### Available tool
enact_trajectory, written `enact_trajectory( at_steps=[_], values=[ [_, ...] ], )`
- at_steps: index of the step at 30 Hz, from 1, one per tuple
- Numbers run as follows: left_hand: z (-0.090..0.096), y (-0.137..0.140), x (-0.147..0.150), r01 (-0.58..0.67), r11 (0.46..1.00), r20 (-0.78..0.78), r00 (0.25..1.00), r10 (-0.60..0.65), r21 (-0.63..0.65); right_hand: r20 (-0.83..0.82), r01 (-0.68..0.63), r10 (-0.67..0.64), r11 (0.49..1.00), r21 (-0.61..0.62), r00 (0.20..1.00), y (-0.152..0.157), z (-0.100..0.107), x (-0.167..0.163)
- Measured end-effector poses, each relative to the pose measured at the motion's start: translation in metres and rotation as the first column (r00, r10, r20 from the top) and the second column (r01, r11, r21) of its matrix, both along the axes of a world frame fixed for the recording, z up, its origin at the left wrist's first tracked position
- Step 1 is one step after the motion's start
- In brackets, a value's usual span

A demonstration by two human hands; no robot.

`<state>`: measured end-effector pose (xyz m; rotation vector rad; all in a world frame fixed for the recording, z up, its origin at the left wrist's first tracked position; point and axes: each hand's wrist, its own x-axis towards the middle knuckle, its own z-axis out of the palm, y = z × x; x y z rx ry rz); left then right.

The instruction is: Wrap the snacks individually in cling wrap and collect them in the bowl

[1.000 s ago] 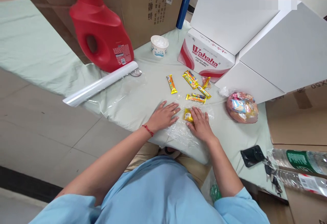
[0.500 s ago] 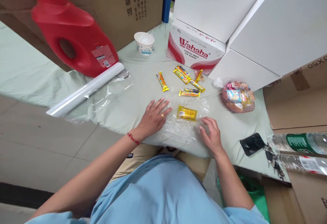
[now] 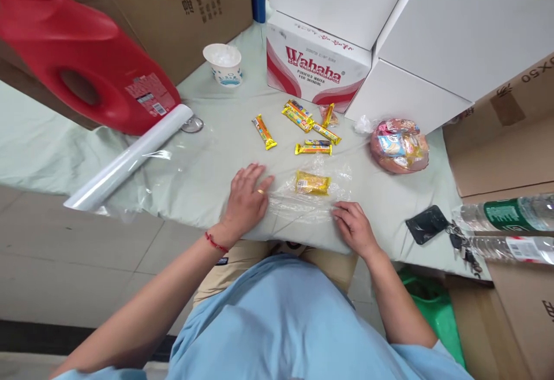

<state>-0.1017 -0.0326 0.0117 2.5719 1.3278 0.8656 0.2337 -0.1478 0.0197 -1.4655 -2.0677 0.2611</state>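
Yellow packet (image 3: 312, 184) lies on clear film (image 3: 298, 208) between left fingers (image 3: 246, 179), slightly spread, and right fingers (image 3: 348, 211), curled, any pinch unclear

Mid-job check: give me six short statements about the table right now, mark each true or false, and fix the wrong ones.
1. The yellow packet lies on clear plastic film. True.
2. The right hand is closed around the yellow packet. False: it is apart from the packet, on its near right side.
3. A red bracelet is on the left wrist. True.
4. The paper cup lies on its side. False: it stands upright.
5. The keys lie beside the red jug. False: they lie beside the flat black item.
6. The small yellow-wrapped sticks lie farther from the person than the yellow packet. True.
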Motion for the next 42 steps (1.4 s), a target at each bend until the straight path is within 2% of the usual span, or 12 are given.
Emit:
enact_trajectory(
  at_steps=[4, 7, 10, 13, 16, 19, 21, 24, 27, 30, 36, 42],
  values=[
    [0.019, -0.009, 0.013, 0.394, 0.918, -0.129, 0.913, -0.388, 0.032, -0.002, -0.057, 0.057, 0.998, 0.002, 0.998, 0.010, 0.014, 0.000],
    [0.029, -0.009, 0.025, 0.468, 0.873, -0.212, 0.847, -0.488, -0.138, -0.019, -0.047, 0.047, 0.998, -0.037, 0.999, 0.010, 0.017, -0.001],
    [0.031, -0.003, 0.031, 0.336, 0.920, -0.210, 0.903, -0.375, -0.202, -0.040, -0.005, 0.002, 0.997, -0.080, 0.999, 0.006, 0.016, -0.003],
    [0.027, 0.007, 0.028, 0.092, 0.974, -0.169, 0.977, -0.128, -0.207, -0.065, 0.038, -0.044, 0.996, -0.081, 0.997, 0.003, 0.016, -0.003],
    [0.019, 0.021, 0.020, -0.131, 0.947, -0.192, 0.979, 0.076, -0.294, -0.096, 0.063, -0.070, 0.995, -0.079, 0.993, 0.005, 0.021, -0.002],
    [0.012, 0.032, 0.008, -0.220, 0.923, -0.174, 0.970, 0.171, -0.316, -0.105, 0.063, -0.071, 0.995, -0.078, 0.992, 0.014, 0.032, -0.001],
    [0.011, 0.035, -0.001, -0.156, 0.958, -0.105, 0.985, 0.134, -0.241, -0.109, 0.054, -0.062, 0.996, -0.077, 0.992, 0.024, 0.040, 0.000],
    [0.015, 0.030, -0.013, 0.107, 0.985, -0.085, 0.989, -0.119, -0.138, -0.103, 0.045, -0.054, 0.994, -0.095, 0.993, 0.041, 0.049, 0.003],
    [0.017, 0.022, -0.019, 0.335, 0.920, -0.146, 0.919, -0.366, -0.201, -0.098, 0.049, -0.064, 0.988, -0.149, 0.993, 0.061, 0.054, 0.008],
    [0.015, 0.020, -0.020, 0.387, 0.876, -0.126, 0.892, -0.435, -0.287, -0.138, 0.079, -0.111, 0.972, -0.220, 0.984, 0.080, 0.054, 0.015],
    [0.011, 0.041, -0.006, 0.181, 0.916, 0.103, 0.983, -0.155, -0.357, -0.258, 0.103, -0.236, 0.891, -0.442, 0.937, 0.109, 0.043, 0.030],
    [0.009, 0.061, 0.008, -0.114, 0.874, 0.159, 0.964, 0.212, -0.473, -0.262, 0.194, -0.388, 0.813, -0.548, 0.884, 0.120, 0.020, 0.042]
  ],
)
